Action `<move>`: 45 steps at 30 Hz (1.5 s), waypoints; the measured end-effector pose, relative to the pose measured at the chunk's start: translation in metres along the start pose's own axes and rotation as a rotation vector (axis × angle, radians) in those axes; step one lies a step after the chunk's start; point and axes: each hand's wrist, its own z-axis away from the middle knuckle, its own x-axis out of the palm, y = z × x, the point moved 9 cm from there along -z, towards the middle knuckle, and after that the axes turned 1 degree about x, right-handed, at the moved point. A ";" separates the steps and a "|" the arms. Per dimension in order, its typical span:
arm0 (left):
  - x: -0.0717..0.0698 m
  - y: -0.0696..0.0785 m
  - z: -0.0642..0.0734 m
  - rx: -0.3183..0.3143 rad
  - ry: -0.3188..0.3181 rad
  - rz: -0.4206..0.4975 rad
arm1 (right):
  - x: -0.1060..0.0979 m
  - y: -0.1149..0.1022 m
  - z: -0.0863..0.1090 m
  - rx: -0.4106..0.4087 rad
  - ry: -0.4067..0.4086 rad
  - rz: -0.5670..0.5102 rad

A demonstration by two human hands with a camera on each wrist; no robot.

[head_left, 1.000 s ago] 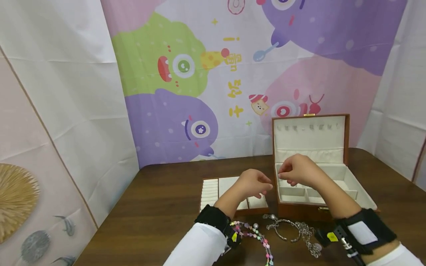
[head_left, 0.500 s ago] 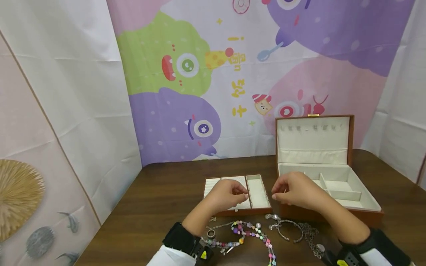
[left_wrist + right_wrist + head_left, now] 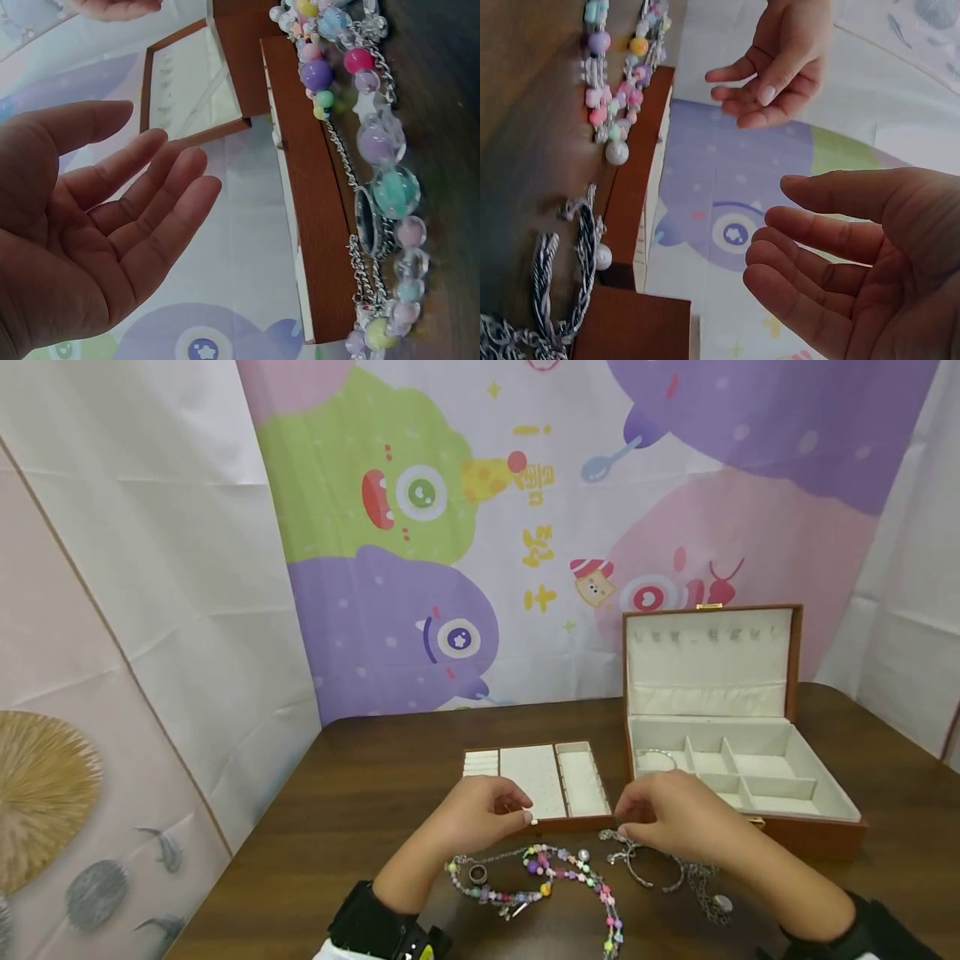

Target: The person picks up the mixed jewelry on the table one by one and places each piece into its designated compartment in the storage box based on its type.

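My left hand (image 3: 480, 814) hovers by the front left of the flat white-lined jewelry tray (image 3: 528, 781), fingers loosely bent and nothing held, as the left wrist view shows. Over the table before the jewelry box (image 3: 806, 839) is my right hand (image 3: 671, 810), also holding nothing, fingers relaxed. Beneath it lies a silver cuff bracelet (image 3: 636, 872) with a chain bracelet (image 3: 705, 893) beside it. A thin silver bangle (image 3: 660, 752) leans in the box's left compartment. Below my left hand are a colorful beaded necklace (image 3: 600, 889) and a silver ring (image 3: 477, 874).
The box's lid (image 3: 708, 664) stands raised at the back, with a row of small hooks inside. Its base is split into several compartments. A cartoon-printed cloth (image 3: 405, 635) hangs behind the dark wooden table (image 3: 360, 785).
My right hand has come down and forward out of the box, uncovering the bangle in its left compartment. My left hand has moved left and lower, off the tray's right section.
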 end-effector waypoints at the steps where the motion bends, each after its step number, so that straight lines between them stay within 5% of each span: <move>1: 0.001 0.000 0.001 0.002 -0.009 0.002 | 0.001 -0.002 0.001 -0.012 -0.003 -0.006; 9: 0.012 0.000 0.004 0.055 -0.130 -0.045 | 0.009 -0.013 0.003 -0.061 -0.009 -0.007; 16: 0.034 0.008 0.011 0.170 -0.302 -0.286 | 0.018 -0.009 0.001 -0.060 -0.038 -0.011; 22: 0.052 0.005 0.016 0.120 -0.417 -0.416 | 0.021 -0.007 0.000 -0.064 -0.054 -0.004; 27: 0.064 0.006 0.020 0.135 -0.484 -0.425 | 0.024 -0.007 -0.001 -0.075 -0.063 -0.004; 33: 0.060 0.006 0.022 0.124 -0.480 -0.375 | 0.026 -0.007 -0.001 -0.063 -0.072 0.003; 38: 0.042 0.009 0.022 0.116 -0.437 -0.325 | 0.026 -0.007 -0.001 -0.061 -0.076 0.010; 45: 0.013 0.020 0.017 0.217 -0.271 -0.258 | 0.024 -0.008 -0.001 -0.074 -0.064 0.009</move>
